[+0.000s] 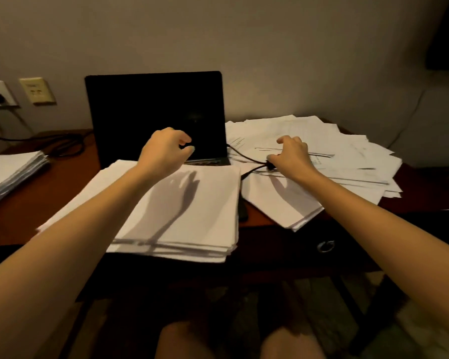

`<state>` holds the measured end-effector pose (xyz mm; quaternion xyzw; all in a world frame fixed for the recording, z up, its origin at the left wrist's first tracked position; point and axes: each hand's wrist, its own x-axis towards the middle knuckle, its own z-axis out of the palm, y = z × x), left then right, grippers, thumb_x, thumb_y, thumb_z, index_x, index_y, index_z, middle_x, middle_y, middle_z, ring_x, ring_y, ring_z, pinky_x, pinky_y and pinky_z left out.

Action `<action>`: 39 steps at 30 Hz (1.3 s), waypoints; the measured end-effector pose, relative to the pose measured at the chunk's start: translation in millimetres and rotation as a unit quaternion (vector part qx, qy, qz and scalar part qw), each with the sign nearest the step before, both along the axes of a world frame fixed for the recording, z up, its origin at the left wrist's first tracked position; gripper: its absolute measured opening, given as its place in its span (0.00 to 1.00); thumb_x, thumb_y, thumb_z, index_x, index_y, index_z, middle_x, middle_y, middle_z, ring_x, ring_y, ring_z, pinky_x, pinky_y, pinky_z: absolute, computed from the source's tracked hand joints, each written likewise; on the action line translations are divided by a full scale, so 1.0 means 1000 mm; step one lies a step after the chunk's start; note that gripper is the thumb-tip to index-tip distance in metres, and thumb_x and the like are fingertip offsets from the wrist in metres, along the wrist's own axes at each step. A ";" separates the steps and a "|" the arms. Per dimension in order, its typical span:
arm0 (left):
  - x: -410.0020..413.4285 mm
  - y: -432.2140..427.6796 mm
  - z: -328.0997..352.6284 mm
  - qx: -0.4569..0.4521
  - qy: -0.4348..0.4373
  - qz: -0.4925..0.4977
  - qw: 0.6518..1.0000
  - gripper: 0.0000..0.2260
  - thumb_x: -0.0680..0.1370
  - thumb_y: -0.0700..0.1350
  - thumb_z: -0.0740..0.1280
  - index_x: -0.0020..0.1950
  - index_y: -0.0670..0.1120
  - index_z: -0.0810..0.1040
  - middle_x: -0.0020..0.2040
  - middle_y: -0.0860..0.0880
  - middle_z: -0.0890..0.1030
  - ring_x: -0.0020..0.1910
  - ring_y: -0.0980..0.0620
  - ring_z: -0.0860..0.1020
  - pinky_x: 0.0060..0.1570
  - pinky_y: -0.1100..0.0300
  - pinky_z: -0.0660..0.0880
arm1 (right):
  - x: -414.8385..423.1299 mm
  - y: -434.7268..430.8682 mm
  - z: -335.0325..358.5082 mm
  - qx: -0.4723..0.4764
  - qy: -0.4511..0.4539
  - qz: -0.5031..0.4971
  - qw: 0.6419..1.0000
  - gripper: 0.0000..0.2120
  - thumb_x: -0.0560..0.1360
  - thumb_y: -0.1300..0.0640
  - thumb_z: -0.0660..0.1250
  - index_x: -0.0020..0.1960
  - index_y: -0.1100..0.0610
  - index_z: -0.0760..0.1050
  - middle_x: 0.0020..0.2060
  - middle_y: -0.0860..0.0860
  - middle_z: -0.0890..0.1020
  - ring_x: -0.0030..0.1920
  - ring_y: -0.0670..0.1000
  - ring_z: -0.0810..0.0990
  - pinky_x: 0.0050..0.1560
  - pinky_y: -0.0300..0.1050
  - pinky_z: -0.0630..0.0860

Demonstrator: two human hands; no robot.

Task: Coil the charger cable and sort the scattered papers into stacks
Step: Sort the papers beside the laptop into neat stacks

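Note:
A black charger cable (241, 158) runs from the right side of the open laptop (156, 112) across the scattered papers (347, 151) on the right of the desk. My right hand (293, 154) pinches the cable's dark end over those papers. My left hand (166, 149) hovers in front of the laptop screen with its fingers loosely curled, holding nothing. A thick squared stack of white paper (182, 213) lies in front of the laptop. Another stack (8, 172) sits at the far left.
Wall sockets (0, 93) at the back left have a plug in them, and a dark cord (62, 143) loops on the desk (18, 218) behind the left stack. A dark flat object (243, 211) lies between the centre stack and the right papers. A drawer pull (325, 246) shows below.

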<state>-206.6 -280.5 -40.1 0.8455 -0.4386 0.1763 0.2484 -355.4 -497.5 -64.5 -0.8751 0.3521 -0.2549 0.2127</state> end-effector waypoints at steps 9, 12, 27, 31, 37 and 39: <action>-0.004 -0.174 0.002 0.066 -0.005 -0.089 0.994 0.14 0.80 0.46 0.62 0.63 0.45 0.78 0.58 0.47 0.79 0.58 0.46 0.75 0.55 0.53 0.73 | -0.028 -0.140 -0.002 0.035 0.051 -0.134 0.989 0.14 0.77 0.51 0.63 0.50 0.63 0.74 0.56 0.64 0.77 0.57 0.65 0.74 0.47 0.50 0.72; 0.006 -0.223 -0.016 0.117 0.021 -0.064 0.991 0.17 0.80 0.49 0.62 0.65 0.43 0.75 0.61 0.43 0.77 0.61 0.42 0.74 0.56 0.49 0.73 | -0.018 -0.171 -0.009 0.102 0.051 -0.147 0.982 0.20 0.76 0.45 0.64 0.53 0.62 0.73 0.55 0.62 0.78 0.57 0.64 0.75 0.51 0.53 0.74; 0.056 -0.280 -0.049 -0.066 0.388 -0.013 0.919 0.14 0.73 0.46 0.74 0.32 0.48 0.71 0.32 0.48 0.74 0.33 0.48 0.72 0.40 0.54 0.73 | 0.020 -0.226 -0.028 0.161 -0.065 -0.167 0.971 0.07 0.76 0.55 0.69 0.45 0.59 0.75 0.41 0.52 0.80 0.39 0.51 0.79 0.37 0.44 0.76; 0.058 -0.282 -0.049 -0.100 0.410 -0.024 0.906 0.05 0.74 0.45 0.74 0.43 0.45 0.79 0.41 0.47 0.80 0.42 0.47 0.77 0.46 0.52 0.76 | 0.016 -0.229 -0.026 0.137 -0.137 -0.149 0.970 0.04 0.77 0.59 0.67 0.48 0.60 0.77 0.47 0.54 0.82 0.44 0.53 0.80 0.41 0.45 0.76; 0.064 -0.279 -0.046 -0.135 0.435 -0.021 0.890 0.08 0.77 0.44 0.69 0.40 0.42 0.80 0.34 0.44 0.76 0.35 0.46 0.73 0.41 0.55 0.72 | 0.012 -0.219 -0.020 0.103 -0.145 -0.075 0.981 0.05 0.81 0.55 0.61 0.51 0.55 0.74 0.46 0.50 0.81 0.40 0.45 0.80 0.31 0.39 0.72; 0.061 -0.278 -0.044 -0.127 0.443 -0.032 0.887 0.12 0.77 0.48 0.69 0.39 0.41 0.79 0.30 0.44 0.73 0.29 0.48 0.71 0.35 0.58 0.68 | 0.014 -0.216 -0.022 0.085 -0.159 -0.061 0.982 0.06 0.81 0.53 0.60 0.51 0.55 0.73 0.45 0.48 0.81 0.38 0.45 0.79 0.27 0.35 0.71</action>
